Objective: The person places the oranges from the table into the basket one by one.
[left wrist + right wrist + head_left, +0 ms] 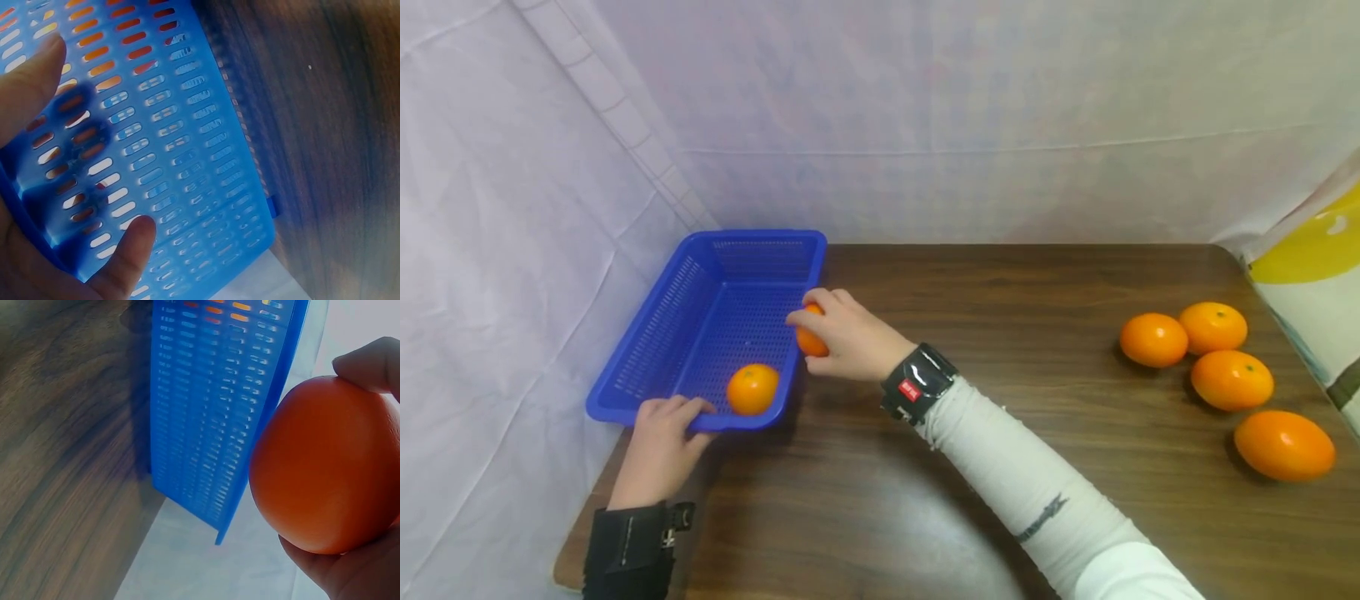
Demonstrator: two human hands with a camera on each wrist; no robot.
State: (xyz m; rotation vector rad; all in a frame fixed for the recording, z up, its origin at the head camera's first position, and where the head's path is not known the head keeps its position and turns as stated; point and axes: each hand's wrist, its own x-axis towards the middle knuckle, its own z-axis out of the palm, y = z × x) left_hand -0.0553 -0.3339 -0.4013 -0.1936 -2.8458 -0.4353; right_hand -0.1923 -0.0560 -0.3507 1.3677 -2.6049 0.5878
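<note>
My right hand grips an orange at the right rim of a blue plastic basket. In the right wrist view the held orange fills the space between thumb and fingers, with the slotted basket wall beside it. My left hand holds the basket's near rim at the left corner, fingers over the edge. Through the left wrist view, a thumb and a finger show against the outer wall. Another orange lies inside the basket, in its near right corner.
Several loose oranges are grouped at the right end of the brown wooden table. White cloth hangs along the back and the left side. A yellow and white patterned cloth borders the right edge.
</note>
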